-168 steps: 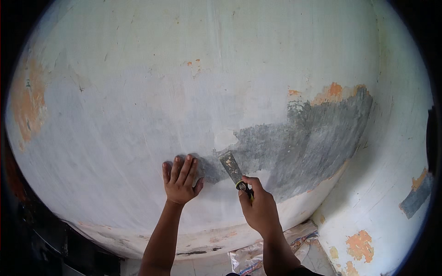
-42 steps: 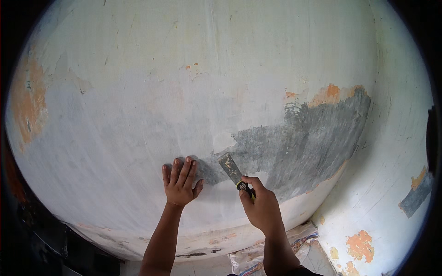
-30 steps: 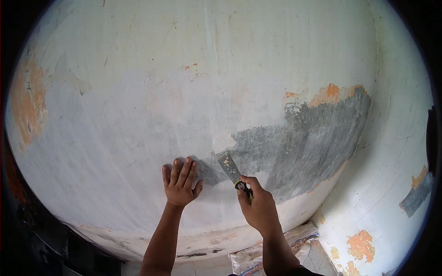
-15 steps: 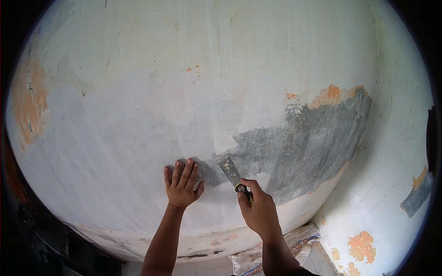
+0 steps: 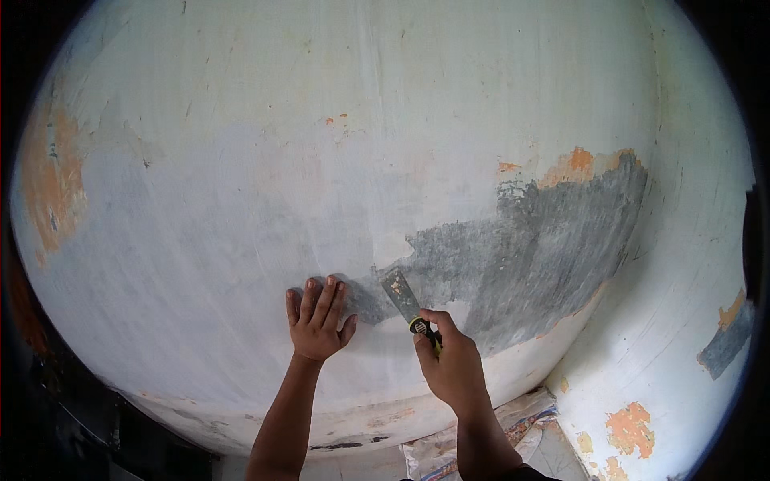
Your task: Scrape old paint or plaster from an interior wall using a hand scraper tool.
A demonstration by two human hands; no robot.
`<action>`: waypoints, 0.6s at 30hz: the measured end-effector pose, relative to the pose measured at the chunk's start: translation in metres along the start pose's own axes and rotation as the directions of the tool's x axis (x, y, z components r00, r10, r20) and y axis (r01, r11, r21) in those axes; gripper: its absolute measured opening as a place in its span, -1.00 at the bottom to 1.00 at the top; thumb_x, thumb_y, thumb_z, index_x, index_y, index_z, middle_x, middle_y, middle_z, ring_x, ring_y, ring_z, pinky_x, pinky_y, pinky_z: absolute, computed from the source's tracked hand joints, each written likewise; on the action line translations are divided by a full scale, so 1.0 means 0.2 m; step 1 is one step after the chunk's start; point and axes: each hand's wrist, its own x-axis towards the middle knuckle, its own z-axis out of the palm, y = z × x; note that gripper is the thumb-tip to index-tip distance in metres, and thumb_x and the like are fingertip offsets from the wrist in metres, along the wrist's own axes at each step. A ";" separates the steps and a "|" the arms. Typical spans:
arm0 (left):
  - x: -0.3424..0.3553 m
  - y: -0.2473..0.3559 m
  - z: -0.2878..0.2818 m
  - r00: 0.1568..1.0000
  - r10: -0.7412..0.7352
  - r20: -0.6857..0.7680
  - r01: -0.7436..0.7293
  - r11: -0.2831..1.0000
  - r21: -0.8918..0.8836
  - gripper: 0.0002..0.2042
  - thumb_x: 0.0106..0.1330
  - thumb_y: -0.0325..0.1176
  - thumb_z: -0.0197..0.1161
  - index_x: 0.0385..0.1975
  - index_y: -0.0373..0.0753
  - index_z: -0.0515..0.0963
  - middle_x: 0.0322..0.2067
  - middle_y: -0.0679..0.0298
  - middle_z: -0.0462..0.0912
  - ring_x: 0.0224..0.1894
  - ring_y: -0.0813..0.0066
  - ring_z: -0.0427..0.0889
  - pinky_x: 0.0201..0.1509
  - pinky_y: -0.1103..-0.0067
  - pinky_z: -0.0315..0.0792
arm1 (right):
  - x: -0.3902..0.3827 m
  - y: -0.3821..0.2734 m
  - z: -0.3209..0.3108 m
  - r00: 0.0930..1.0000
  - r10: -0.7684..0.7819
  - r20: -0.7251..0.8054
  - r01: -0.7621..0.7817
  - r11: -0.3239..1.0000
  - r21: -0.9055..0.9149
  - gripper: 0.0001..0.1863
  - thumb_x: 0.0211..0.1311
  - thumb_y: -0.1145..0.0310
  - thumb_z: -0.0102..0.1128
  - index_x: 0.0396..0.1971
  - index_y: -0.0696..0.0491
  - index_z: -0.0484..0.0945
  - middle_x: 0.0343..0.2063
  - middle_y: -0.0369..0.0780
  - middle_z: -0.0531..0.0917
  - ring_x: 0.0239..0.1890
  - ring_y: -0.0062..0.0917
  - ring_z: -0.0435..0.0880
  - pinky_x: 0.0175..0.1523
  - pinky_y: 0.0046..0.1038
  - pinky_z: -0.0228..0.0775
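My right hand (image 5: 453, 365) is closed around the dark-and-yellow handle of a paint scraper (image 5: 403, 298). Its flat metal blade points up and to the left, with a few pale flakes on it, and the tip is at the wall by the left end of a grey stripped patch (image 5: 529, 256). My left hand (image 5: 319, 327) lies flat against the pale painted wall (image 5: 208, 240), fingers spread and pointing up, a little left of the blade. Just above the blade tip a ragged piece of pale coating (image 5: 393, 247) borders the grey.
Another wall (image 5: 682, 264) meets this one at a corner on the right, with peeled orange spots (image 5: 630, 429). Below, a crumpled printed sheet (image 5: 433, 458) lies on the tiled floor along the wall's foot. Dark objects (image 5: 88, 417) stand at the lower left.
Fewer pale flakes show on the scraper's blade now. Both hands stay almost where they were.
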 end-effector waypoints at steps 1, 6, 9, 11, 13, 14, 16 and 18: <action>0.00 0.00 0.00 1.000 -0.001 -0.001 0.001 1.000 0.000 -0.48 0.39 0.06 -0.02 0.18 -0.15 0.50 0.31 0.23 0.38 0.41 0.08 0.21 0.47 -0.01 -0.12 | 0.01 0.00 0.01 1.000 0.000 0.002 0.000 1.000 0.000 -0.65 0.31 0.38 0.16 0.07 0.05 0.43 -0.45 -0.06 0.68 -0.43 -0.28 0.70 -0.28 -0.34 0.49; 0.00 0.00 0.00 1.000 -0.002 -0.011 0.002 1.000 0.010 -0.48 0.39 0.07 -0.03 0.17 -0.15 0.51 0.30 0.23 0.40 0.41 0.08 0.22 0.47 0.01 -0.11 | -0.01 0.01 -0.01 0.998 0.021 0.053 -0.022 1.000 0.008 -0.65 0.31 0.37 0.16 0.07 0.05 0.43 -0.47 -0.08 0.67 -0.47 -0.30 0.67 -0.31 -0.36 0.47; 0.01 0.00 0.00 1.000 0.002 -0.009 -0.001 1.000 0.013 -0.48 0.39 0.07 -0.03 0.17 -0.15 0.51 0.29 0.23 0.41 0.41 0.08 0.23 0.47 0.02 -0.10 | 0.02 0.01 0.04 1.000 0.001 -0.009 -0.001 1.000 -0.005 -0.65 0.31 0.36 0.16 0.08 0.04 0.43 -0.48 -0.07 0.66 -0.47 -0.28 0.67 -0.30 -0.36 0.47; 0.01 0.00 -0.01 1.000 0.000 -0.003 0.000 1.000 0.023 -0.47 0.39 0.07 -0.03 0.17 -0.15 0.51 0.29 0.23 0.41 0.40 0.08 0.23 0.47 0.02 -0.10 | 0.00 0.01 0.02 1.000 0.011 0.015 -0.011 1.000 -0.006 -0.64 0.31 0.35 0.16 0.08 0.04 0.42 -0.48 -0.07 0.66 -0.46 -0.27 0.68 -0.29 -0.34 0.47; 0.01 0.01 0.00 1.000 -0.003 -0.005 0.003 1.000 0.000 -0.47 0.38 0.07 -0.02 0.17 -0.16 0.51 0.29 0.23 0.41 0.40 0.08 0.24 0.48 0.02 -0.11 | 0.01 0.01 0.02 0.999 0.016 0.041 -0.016 1.000 -0.005 -0.64 0.31 0.35 0.16 0.08 0.03 0.42 -0.47 -0.07 0.66 -0.45 -0.26 0.68 -0.28 -0.33 0.48; 0.01 0.01 0.00 1.000 -0.003 -0.003 0.003 1.000 -0.002 -0.47 0.38 0.07 -0.02 0.17 -0.16 0.51 0.29 0.23 0.41 0.40 0.08 0.24 0.48 0.02 -0.11 | 0.02 0.00 0.02 1.000 0.014 0.024 -0.013 1.000 -0.018 -0.64 0.31 0.35 0.16 0.08 0.03 0.41 -0.47 -0.06 0.67 -0.44 -0.26 0.68 -0.28 -0.33 0.48; 0.01 0.00 -0.01 1.000 -0.001 -0.017 0.001 1.000 0.006 -0.47 0.38 0.07 -0.01 0.17 -0.16 0.51 0.29 0.23 0.42 0.40 0.08 0.24 0.48 0.02 -0.12 | 0.01 0.00 0.03 1.000 0.014 0.006 -0.013 0.999 -0.032 -0.64 0.32 0.35 0.15 0.08 0.03 0.41 -0.46 -0.06 0.67 -0.44 -0.26 0.68 -0.27 -0.32 0.48; 0.01 0.00 0.00 1.000 -0.001 -0.015 0.001 1.000 0.005 -0.47 0.37 0.06 -0.01 0.17 -0.17 0.51 0.29 0.23 0.41 0.40 0.09 0.24 0.48 0.02 -0.12 | 0.00 0.01 0.04 0.998 0.048 0.050 -0.047 0.999 -0.024 -0.65 0.32 0.36 0.15 0.08 0.03 0.41 -0.47 -0.06 0.66 -0.45 -0.27 0.68 -0.28 -0.34 0.48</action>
